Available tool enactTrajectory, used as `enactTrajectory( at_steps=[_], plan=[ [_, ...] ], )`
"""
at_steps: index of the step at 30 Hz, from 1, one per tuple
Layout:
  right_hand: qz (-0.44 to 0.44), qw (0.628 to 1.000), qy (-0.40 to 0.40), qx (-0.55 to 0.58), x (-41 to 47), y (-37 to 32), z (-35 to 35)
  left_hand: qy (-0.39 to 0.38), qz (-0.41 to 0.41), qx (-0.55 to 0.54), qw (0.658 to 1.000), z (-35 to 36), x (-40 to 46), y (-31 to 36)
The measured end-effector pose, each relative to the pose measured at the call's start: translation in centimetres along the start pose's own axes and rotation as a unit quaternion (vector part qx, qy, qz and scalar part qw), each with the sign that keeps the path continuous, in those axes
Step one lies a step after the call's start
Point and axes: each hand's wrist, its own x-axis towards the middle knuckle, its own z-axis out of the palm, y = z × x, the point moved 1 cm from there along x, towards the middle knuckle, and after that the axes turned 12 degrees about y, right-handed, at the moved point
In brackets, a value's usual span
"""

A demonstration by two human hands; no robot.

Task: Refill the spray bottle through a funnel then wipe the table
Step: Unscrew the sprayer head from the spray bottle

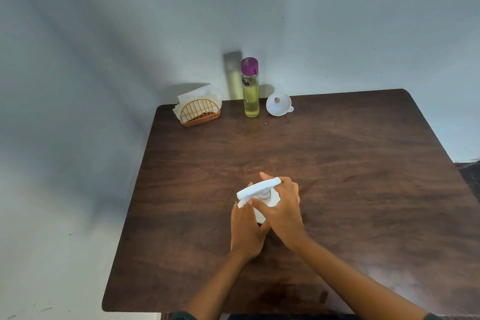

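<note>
A white spray bottle (pixel 257 191) stands upright near the middle of the dark wooden table (pixel 350 163). My left hand (pixel 245 231) wraps around the bottle's body from the near left. My right hand (pixel 283 209) grips the collar under the white trigger head, whose nozzle points left. Most of the bottle's body is hidden behind my hands. At the table's far edge stands a clear bottle (pixel 251 88) of yellow-green liquid with a purple cap. A white funnel (pixel 279 104) lies on its side just right of it.
A gold wire napkin holder (pixel 198 112) with white paper napkins sits at the far left corner. A grey-blue wall runs behind the table and along its left side. Bare tabletop stretches to the right of my hands.
</note>
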Motion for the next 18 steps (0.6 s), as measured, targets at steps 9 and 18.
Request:
enactTrajectory(
  at_steps=[9,18],
  plan=[
    [-0.045,0.999,0.001,0.007,-0.6,0.8,0.0,0.014,0.000,0.009,1.000,0.4,0.2,-0.4],
    [-0.007,0.999,0.028,0.015,0.6,0.1,-0.1,-0.004,-0.016,0.000,1.000,0.5,-0.1,-0.6]
  ],
)
